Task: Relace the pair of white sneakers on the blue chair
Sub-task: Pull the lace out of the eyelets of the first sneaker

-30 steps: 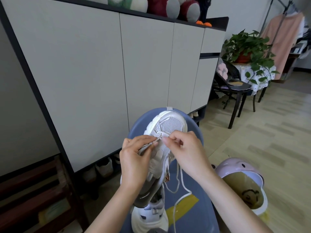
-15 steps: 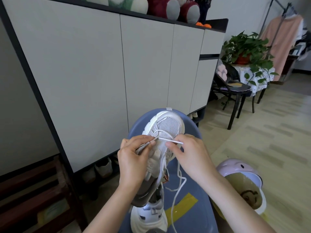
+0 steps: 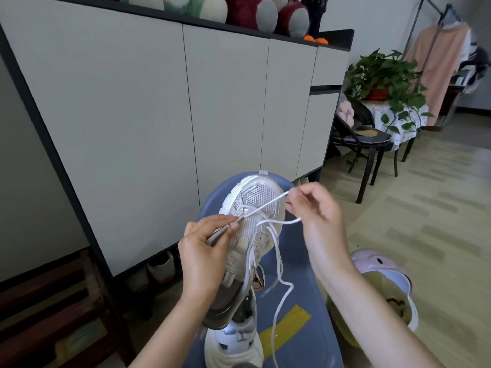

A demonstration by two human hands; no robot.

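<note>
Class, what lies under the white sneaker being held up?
Under the white mesh sneaker stands the second white sneaker on the blue plastic chair, beside yellow tape. The chair seat directly beneath them is covered.

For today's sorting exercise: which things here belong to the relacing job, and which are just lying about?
Job: held sneaker; lace; second sneaker; blue chair; left hand; right hand.

Lying about: plant; black chair; plush toys; cabinet.

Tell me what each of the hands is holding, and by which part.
Left hand grips the upper white sneaker by its side near the toe eyelets. Right hand pinches the white shoelace near its free end, drawn out from the toe.
</note>
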